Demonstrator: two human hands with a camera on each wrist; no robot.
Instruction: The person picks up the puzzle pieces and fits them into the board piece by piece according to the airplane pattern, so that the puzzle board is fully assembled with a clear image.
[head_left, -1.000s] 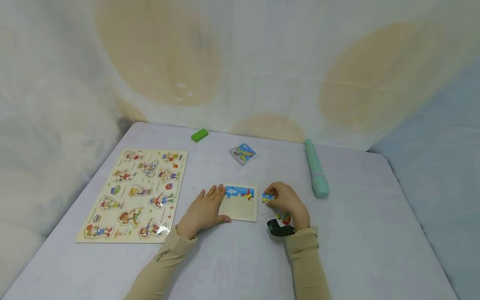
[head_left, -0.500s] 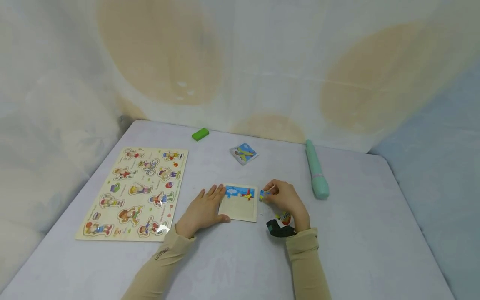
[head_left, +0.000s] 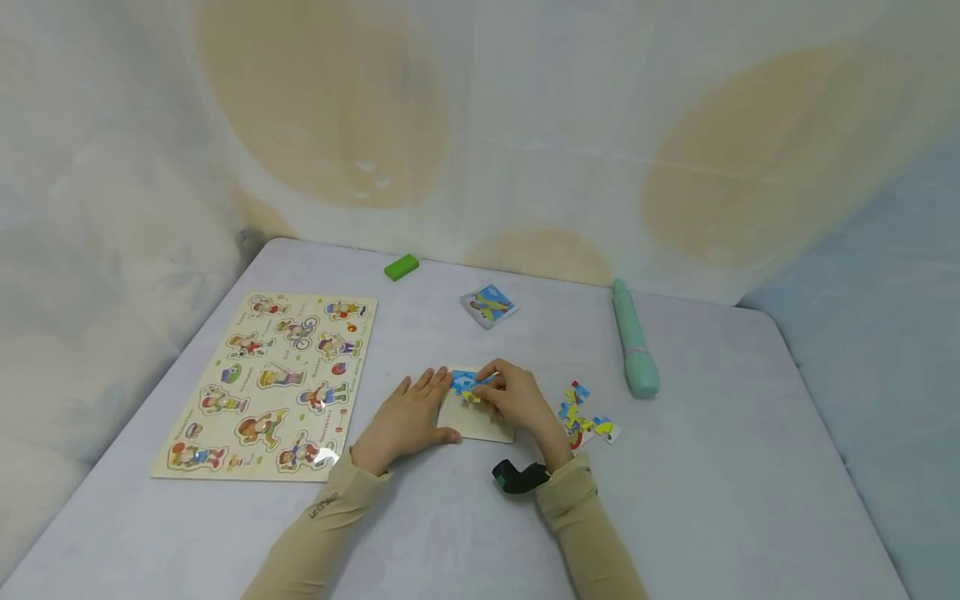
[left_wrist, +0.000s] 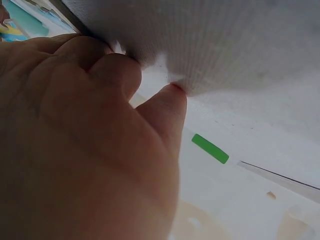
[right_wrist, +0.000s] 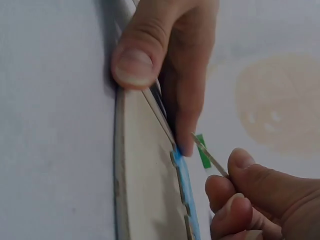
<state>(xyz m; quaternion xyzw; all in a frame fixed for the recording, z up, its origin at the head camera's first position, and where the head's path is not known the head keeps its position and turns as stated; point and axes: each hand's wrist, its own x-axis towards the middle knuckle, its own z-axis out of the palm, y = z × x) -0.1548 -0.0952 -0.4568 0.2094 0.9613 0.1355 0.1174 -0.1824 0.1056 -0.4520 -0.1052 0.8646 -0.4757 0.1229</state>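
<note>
My right hand [head_left: 519, 402] pinches a small jigsaw piece [head_left: 471, 397] with blue and yellow on it, over the square puzzle tray [head_left: 480, 427]. The right wrist view shows that piece [right_wrist: 212, 159] edge-on between thumb and fingers, above the tray's wooden base [right_wrist: 150, 165]. Blue sky pieces [head_left: 461, 381] lie along the tray's far side, partly covered by the right hand. With fingers spread flat, my left hand [head_left: 407, 423] rests at the tray's left edge, its thumb along the near corner. Several loose jigsaw pieces [head_left: 577, 417] lie right of the right wrist.
A large wooden picture board [head_left: 255, 429] lies at the left. Toward the back are a green block [head_left: 401, 267] and a small airplane picture card [head_left: 489, 307]. A mint-green, club-shaped object [head_left: 633, 342] lies at the right. A black wrist camera [head_left: 517, 477] sits below the right wrist.
My right hand has moved left with the jigsaw piece, from beside the tray to over it. The loose pieces behind it have come into view. My left hand has stayed in place.
</note>
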